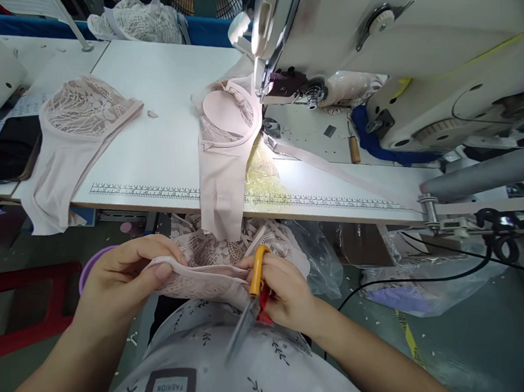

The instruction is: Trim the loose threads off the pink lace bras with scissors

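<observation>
Here, below the edge of the counter [161, 137], a person's left hand [125, 275] pinches a pale lace piece [200, 279] at its folded edge, fingers [157, 268] clamped on the fabric. The right hand [285, 292] is closed around orange-handled snips [254, 291], blades angled down toward the lap and touching the lace. A pink garment [224, 163] hangs over the counter's edge beside the sewing machine [412, 45]; another garment [72, 142] lies well to the left. Trimming cleanly likely calls for lace held taut between both hands, only the blade tips brought to any stray thread, and the fabric's own edge held clear of the cut.
</observation>
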`<state>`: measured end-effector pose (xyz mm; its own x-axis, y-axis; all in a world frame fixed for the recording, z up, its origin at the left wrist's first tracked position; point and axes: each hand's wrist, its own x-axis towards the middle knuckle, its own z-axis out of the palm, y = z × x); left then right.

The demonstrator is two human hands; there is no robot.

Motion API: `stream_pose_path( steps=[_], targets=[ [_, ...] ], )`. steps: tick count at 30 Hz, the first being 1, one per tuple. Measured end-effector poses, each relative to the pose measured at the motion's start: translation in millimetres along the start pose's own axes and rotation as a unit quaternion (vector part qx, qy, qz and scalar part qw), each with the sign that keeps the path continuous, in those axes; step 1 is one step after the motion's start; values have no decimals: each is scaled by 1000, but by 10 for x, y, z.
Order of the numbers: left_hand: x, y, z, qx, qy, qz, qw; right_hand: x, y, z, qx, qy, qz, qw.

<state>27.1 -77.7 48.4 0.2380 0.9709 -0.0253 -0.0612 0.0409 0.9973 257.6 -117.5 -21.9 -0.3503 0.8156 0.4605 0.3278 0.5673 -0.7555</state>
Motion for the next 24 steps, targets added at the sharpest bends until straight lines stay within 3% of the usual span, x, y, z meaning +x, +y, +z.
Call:
stream_pose_path(
  steps=[6, 12, 19, 24],
  targets=[
    [-80, 10, -11, 16, 30, 10, 999, -49, -68, -21, 52, 26, 48, 997],
    [-96, -24, -138, 63, 6, 90, 994, 2, -144, -62, 121, 51, 110, 985],
    [-58, -69, -282, 76, -14, 115, 990, 18, -156, -112, 123, 33, 156, 979],
    [-30, -96, -277, 70, -13, 120, 990, 88, -138, -151, 121, 14, 141, 983]
  ],
)
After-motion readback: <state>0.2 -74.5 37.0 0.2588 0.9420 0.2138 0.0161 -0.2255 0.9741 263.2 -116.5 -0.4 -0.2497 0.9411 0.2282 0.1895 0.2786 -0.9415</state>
